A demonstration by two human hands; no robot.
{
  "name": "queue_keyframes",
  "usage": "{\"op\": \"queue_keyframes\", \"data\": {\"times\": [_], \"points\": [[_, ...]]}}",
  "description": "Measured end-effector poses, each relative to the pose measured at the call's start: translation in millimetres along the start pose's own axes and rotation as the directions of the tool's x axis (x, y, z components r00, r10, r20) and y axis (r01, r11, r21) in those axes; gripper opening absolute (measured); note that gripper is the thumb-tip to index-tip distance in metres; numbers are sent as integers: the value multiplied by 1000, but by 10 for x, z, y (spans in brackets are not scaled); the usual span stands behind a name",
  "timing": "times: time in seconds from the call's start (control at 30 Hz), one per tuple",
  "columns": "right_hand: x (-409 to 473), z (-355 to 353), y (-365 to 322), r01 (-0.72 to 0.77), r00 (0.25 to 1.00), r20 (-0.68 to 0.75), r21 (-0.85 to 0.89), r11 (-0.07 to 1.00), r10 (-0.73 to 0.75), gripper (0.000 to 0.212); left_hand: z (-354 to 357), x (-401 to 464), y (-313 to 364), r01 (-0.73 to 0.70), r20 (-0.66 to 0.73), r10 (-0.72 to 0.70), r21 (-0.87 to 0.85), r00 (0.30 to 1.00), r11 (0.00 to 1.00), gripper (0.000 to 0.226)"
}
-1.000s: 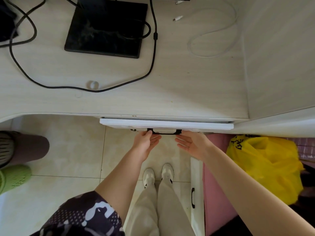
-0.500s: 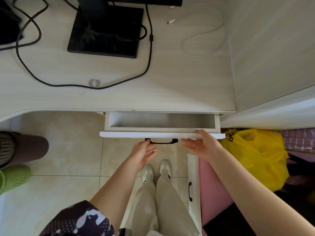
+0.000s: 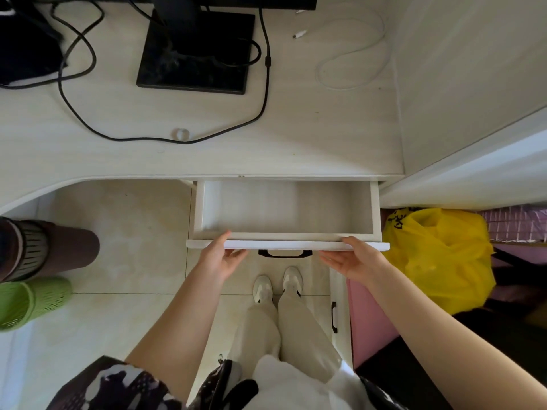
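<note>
1. Two hands in the head view: left hand and right hand flank the black handle, each thumb hooked over the front top edge of the drawer, fingers loosely straight against its outer face.
2. Since a second ago the drawer has slid well out from under the worktop; opening looks nearly done.

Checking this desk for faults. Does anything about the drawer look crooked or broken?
Nothing stands out. The drawer sits square under the desk, its black handle looks intact, and the left hand and right hand hold its front panel.
</note>
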State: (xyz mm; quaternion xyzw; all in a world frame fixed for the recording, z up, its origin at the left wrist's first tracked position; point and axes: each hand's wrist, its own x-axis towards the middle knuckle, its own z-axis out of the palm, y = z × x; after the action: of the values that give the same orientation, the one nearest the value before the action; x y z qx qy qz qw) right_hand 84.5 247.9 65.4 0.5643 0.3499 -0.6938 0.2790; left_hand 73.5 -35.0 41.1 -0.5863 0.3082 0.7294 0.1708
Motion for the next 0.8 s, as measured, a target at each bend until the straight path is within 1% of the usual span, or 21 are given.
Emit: {"op": "queue_keyframes", "data": {"times": [0.03,0.13,0.23,0.33,0.43,0.57,0.7,0.8], "points": [[-15,-23,41,-1,1000,1,0,1000,1,14,-36,5,-25,-11,-15,11,3,1000,1000,16],[-65,-92,158,-7,1000,-2,0,1000,7,7,-180,-13,-110,-36,-40,36,13,999,999,21],[-119,-176,285,-33,999,-26,19,999,34,7,-306,-112,-187,-10,-31,11,27,999,1000,10],[-185,-267,428,-69,996,-56,35,997,71,3,-461,-199,-291,10,-34,-9,43,999,999,7],[-269,-358,581,-103,991,-77,55,993,107,4,-610,-276,-378,38,-69,-37,16,997,999,5],[-362,-444,755,-143,983,-108,48,989,147,8,-764,-350,-475,71,-117,-68,22,991,997,7],[-405,-501,821,-153,980,-127,23,988,155,7,-864,-381,-564,82,-110,-78,39,991,996,5],[-417,-523,814,-143,984,-113,-34,989,138,10,-871,-408,-590,56,-111,-48,73,993,996,5]]}}
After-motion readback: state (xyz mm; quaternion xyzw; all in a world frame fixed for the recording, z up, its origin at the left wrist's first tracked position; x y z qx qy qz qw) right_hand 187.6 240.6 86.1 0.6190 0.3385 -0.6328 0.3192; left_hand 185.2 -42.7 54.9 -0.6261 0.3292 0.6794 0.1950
